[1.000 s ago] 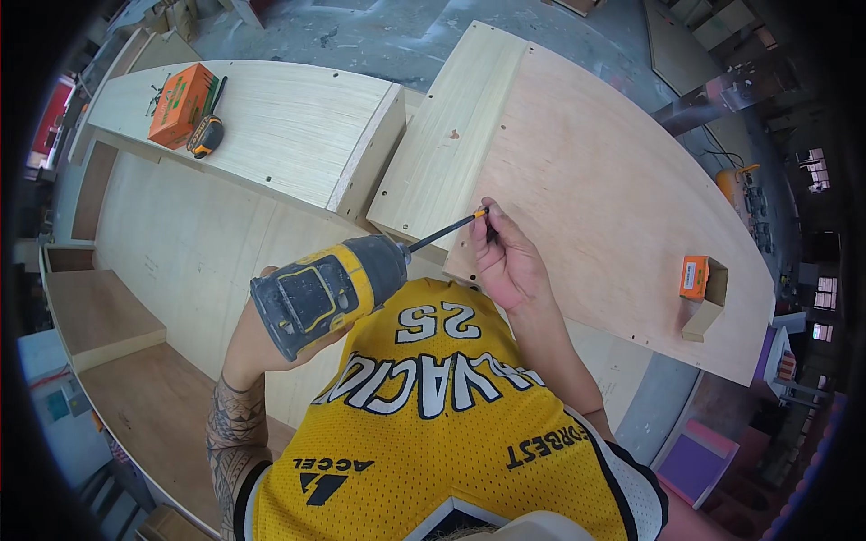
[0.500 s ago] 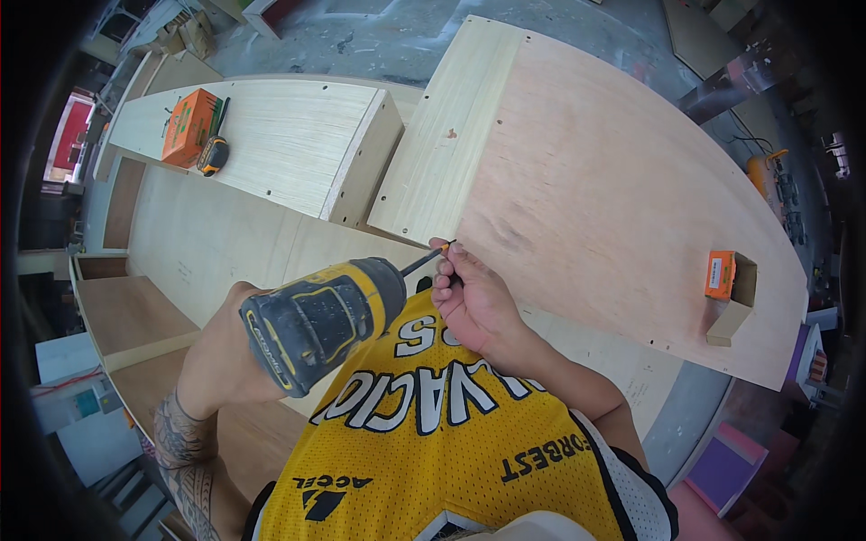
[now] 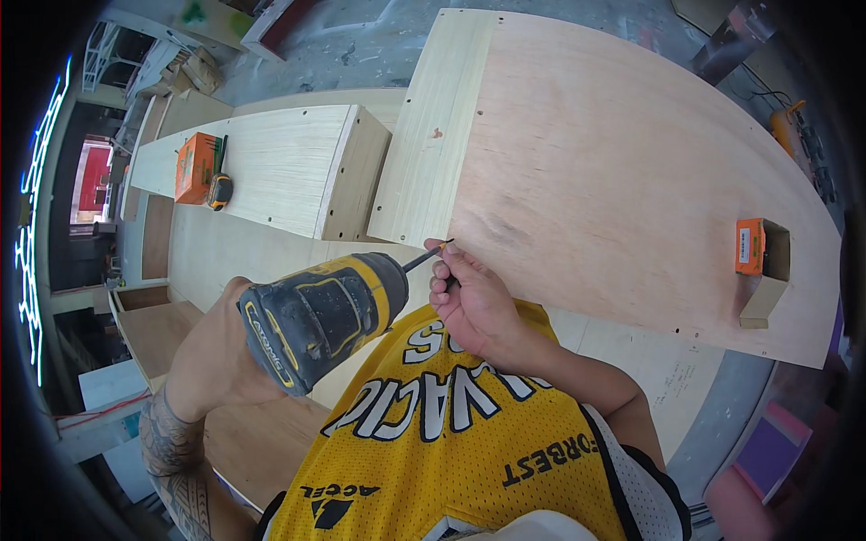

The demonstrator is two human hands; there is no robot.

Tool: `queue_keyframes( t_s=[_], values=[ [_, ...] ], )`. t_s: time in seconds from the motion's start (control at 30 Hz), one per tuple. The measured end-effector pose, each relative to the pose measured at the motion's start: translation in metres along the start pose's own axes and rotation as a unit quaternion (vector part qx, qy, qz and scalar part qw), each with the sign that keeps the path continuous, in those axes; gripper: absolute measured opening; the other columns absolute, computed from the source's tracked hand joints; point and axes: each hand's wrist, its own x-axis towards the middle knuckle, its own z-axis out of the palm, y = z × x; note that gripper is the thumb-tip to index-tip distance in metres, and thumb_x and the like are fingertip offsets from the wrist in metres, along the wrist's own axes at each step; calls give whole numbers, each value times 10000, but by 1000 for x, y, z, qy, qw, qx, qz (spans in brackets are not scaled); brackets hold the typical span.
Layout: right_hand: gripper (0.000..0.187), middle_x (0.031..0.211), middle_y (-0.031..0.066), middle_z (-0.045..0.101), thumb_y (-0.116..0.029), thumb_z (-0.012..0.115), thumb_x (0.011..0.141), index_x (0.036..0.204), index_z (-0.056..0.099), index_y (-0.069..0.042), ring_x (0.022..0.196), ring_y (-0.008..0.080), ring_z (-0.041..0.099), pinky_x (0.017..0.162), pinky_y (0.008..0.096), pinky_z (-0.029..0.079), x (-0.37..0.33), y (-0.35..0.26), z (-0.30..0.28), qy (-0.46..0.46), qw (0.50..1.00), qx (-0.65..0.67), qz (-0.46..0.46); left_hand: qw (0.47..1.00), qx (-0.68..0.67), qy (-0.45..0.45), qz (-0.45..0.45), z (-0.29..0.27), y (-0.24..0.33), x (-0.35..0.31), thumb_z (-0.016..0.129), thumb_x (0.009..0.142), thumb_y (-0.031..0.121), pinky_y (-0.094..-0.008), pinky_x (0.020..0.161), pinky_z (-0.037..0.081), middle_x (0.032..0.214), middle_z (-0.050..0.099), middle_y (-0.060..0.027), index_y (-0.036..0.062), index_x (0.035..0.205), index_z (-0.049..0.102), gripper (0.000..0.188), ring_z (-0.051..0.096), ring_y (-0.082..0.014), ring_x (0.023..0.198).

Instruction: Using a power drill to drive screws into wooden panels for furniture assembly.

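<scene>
A black and yellow cordless drill (image 3: 329, 311) lies in the grip of my left hand (image 3: 221, 352), its long bit (image 3: 421, 260) pointing up and to the right. At the bit's tip, the thumb and fingertips of my right hand (image 3: 483, 311) pinch a small dark screw (image 3: 449, 242). Something dark, too small to make out, shows under that hand's curled fingers. The screw is beside the near edge of a large plywood panel (image 3: 595, 189), close to where a paler strip of board (image 3: 433, 135) meets it.
Left of the panel stands a long pale wooden box section (image 3: 280, 149) bearing an orange carton (image 3: 196, 169) and a tape measure (image 3: 220, 192). An opened orange carton (image 3: 749, 248) lies on the panel's right side. A wooden frame with compartments (image 3: 158, 334) is at the left.
My view has shifted, so the panel and cartons sit elsewhere in the picture. Both hands keep the drill and screw together in nearly the same pose.
</scene>
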Motion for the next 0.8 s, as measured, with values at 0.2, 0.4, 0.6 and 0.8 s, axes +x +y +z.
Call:
queue_keyframes(
  t_s=[0.2, 0.4, 0.6, 0.8],
  values=[
    [250, 793, -8, 510, -182, 488, 1095, 1208, 623, -5, 647, 114, 496, 566, 255, 418, -13, -12, -8, -53, 988, -126, 73, 998, -55, 12, 1, -24, 5, 24, 890, 752, 316, -416, 998, 515, 1239, 648, -150, 79, 1293, 657, 636, 627, -326, 1116],
    [238, 801, -15, 520, -95, 411, 1016, 1093, 619, -9, 657, 90, 511, 563, 243, 403, -34, -38, -31, -97, 971, -219, 25, 998, -26, 39, 49, -38, 15, 41, 894, 771, 234, -369, 830, 575, 1027, 746, -70, 88, 1141, 725, 433, 727, -239, 905],
    [194, 902, 48, 639, -61, 472, 1059, 1137, 636, 6, 749, 108, 614, 657, 242, 493, -41, -75, -35, -99, 964, -225, -104, 999, 10, 23, 42, -42, 26, 47, 866, 797, 257, -358, 844, 587, 1008, 754, -70, 89, 1126, 730, 394, 742, -221, 911],
    [188, 1014, 118, 724, -71, 606, 1053, 1205, 650, 32, 878, 164, 706, 803, 292, 595, -42, -102, -28, -69, 959, -230, -151, 999, -17, 13, 33, -38, 33, 58, 864, 800, 265, -360, 851, 593, 1009, 754, -77, 75, 1131, 719, 409, 745, -217, 898]
  ],
)
